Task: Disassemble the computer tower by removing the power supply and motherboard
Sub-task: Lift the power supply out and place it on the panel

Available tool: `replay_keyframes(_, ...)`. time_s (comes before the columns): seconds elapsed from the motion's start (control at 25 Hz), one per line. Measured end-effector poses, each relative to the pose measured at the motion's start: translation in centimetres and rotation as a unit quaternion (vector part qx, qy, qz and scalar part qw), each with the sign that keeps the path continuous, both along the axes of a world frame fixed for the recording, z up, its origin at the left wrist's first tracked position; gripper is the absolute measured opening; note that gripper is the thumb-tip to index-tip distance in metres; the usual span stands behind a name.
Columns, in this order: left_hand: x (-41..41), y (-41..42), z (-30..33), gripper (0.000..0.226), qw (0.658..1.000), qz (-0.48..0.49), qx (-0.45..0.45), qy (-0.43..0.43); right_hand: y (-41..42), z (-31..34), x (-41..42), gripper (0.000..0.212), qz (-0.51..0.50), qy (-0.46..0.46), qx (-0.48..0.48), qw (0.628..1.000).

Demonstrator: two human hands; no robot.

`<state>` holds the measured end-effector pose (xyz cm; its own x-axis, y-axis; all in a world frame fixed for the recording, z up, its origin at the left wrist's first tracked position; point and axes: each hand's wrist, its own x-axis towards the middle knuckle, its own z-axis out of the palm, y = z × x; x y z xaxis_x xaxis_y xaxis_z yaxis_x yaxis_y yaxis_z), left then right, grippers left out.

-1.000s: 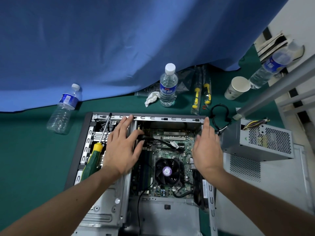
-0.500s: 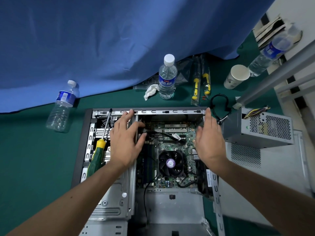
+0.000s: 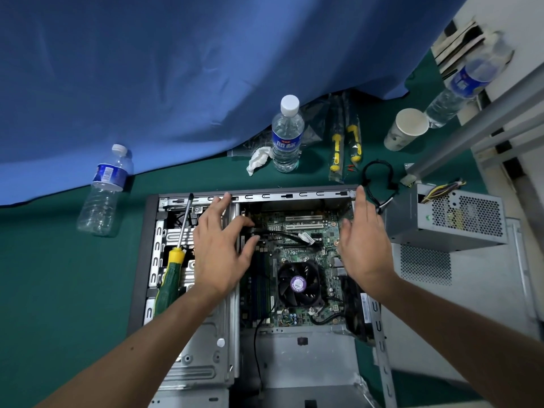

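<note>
While two hands (image 3: 219, 251) (image 3: 363, 245) hover, three bottles (image 3: 287, 136) (image 3: 104, 189) (image 3: 462, 86) surround one tower (image 3: 147, 260).

green motherboard (image 3: 297, 248), green-yellow screwdriver (image 3: 172, 275), blue curtain (image 3: 176, 69)

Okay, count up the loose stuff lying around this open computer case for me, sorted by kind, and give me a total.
Water bottles: 3
Screwdrivers: 3
Paper cup: 1
Power supply: 1
Crumpled tissue: 1
Total: 9

A repair workbench: green mat (image 3: 59, 290), blue curtain (image 3: 176, 69), screwdriver (image 3: 172, 275), opened computer case (image 3: 294, 196)
</note>
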<state>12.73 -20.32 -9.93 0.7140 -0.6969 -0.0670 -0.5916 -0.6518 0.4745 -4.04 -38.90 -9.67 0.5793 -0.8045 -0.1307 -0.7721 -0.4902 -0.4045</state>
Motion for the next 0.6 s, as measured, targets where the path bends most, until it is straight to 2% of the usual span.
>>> replay_keyframes(0.2, -0.2, -0.3, -0.2, 0.018, 0.999, 0.035, -0.032, 0.014, 0.1, 0.1, -0.1, 0.063, 0.002, -0.005, -0.001, 1.0)
replay_keyframes(0.44, -0.2, -0.3, 0.1, 0.047, 0.999, 0.03, -0.03, 0.001, 0.0, 0.1, 0.1, 0.064, 0.004, -0.005, -0.005, 1.0)
replay_keyframes(0.6, -0.3, 0.1, 1.4, 0.052, 0.999, -0.007, -0.024, -0.026, 0.1, 0.5, -0.2, 0.064, 0.002, -0.009, 0.008, 1.0)
